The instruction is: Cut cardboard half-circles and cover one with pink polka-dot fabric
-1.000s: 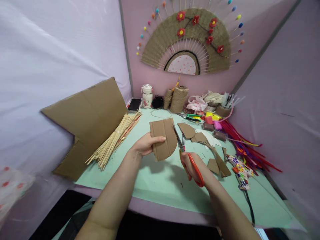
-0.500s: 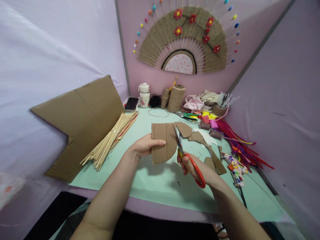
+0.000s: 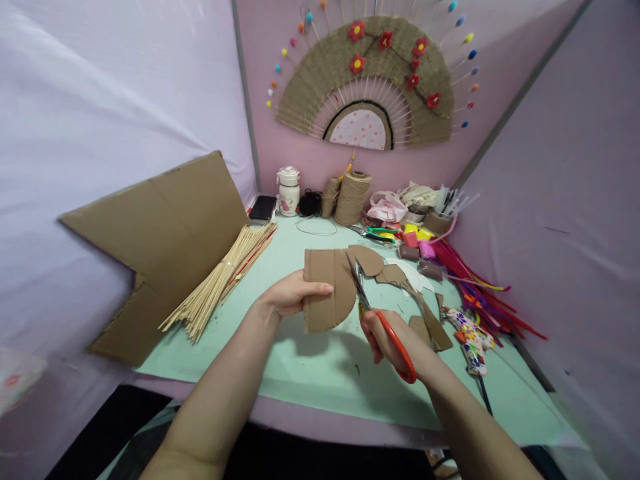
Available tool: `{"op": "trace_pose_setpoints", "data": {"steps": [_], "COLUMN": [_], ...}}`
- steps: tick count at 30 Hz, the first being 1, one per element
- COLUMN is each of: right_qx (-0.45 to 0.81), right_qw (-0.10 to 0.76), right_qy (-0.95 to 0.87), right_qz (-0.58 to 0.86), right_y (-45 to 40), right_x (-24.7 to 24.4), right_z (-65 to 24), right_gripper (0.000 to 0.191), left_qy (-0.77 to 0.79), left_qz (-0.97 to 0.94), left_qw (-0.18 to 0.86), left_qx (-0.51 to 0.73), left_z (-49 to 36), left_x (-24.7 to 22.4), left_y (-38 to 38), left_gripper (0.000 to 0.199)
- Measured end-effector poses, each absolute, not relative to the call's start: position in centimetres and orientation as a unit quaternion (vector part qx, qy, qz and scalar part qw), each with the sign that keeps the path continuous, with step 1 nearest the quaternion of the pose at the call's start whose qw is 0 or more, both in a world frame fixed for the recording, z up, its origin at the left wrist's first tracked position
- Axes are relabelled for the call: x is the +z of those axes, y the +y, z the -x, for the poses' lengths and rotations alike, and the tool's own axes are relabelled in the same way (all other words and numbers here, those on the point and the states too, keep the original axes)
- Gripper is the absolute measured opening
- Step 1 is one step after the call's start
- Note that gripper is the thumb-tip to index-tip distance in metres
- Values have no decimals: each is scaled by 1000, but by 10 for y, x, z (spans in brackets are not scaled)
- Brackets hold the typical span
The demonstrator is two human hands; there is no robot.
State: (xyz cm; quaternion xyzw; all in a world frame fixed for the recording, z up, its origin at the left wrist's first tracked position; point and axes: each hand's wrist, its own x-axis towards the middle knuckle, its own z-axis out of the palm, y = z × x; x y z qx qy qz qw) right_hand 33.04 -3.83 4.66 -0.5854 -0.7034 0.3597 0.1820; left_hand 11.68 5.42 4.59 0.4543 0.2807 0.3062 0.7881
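My left hand (image 3: 295,293) grips a brown cardboard piece (image 3: 325,267) by its left edge, thumb on top; the piece is straight on the left and rounded on the right. In my right hand (image 3: 383,337) are scissors with red-orange handles (image 3: 400,350). Their blades point up and away, at the curved right edge of the cardboard. Right behind the blades lies another rounded cardboard piece (image 3: 369,260). Cut cardboard scraps (image 3: 433,320) lie to the right, beyond my right hand.
A bundle of thin sticks (image 3: 220,277) lies left, beside a large cardboard sheet (image 3: 165,207). At the back stand a white bottle (image 3: 289,193) and twine spools (image 3: 353,200). Green-handled pliers (image 3: 377,233), pipe cleaners (image 3: 480,287) and a patterned glue gun (image 3: 470,337) lie right.
My right hand and the scissors have shifted slightly right and down, toward me. The cardboard in my left hand has moved very slightly the same way.
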Motion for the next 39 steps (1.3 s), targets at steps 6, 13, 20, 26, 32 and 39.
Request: {"op": "trace_pose_setpoints", "data": {"steps": [6,13,20,26,32,39], "right_qx": [367,374,313,425,417,366], "right_qw": [178,168,158,226,202,161], "right_qy": [-684,-631,-673,-700,-685,-689], "right_qz": [605,658,651,528,562,604], "right_y": [-44,-48,-47,-49,-49,-52], "right_x": [48,42,35,34,35,42], "right_z": [-333,-330,-331,-341,-338,-331], "right_gripper": [58,48,50,62,58,51], "left_qy": [272,283,337,361,364,350], "left_qz": [-458,-438,-430,-457,-463,-452], "left_qw": [793,793,741,728,726,743], "left_qx": [297,315,390,361,355,348], "left_z": [-117,-120,-135,-136,-137,-136], "left_x": [45,46,44,45,47,48], "left_y": [53,56,55,52,48,47], "left_gripper": [45,47,50,48,49,48]}}
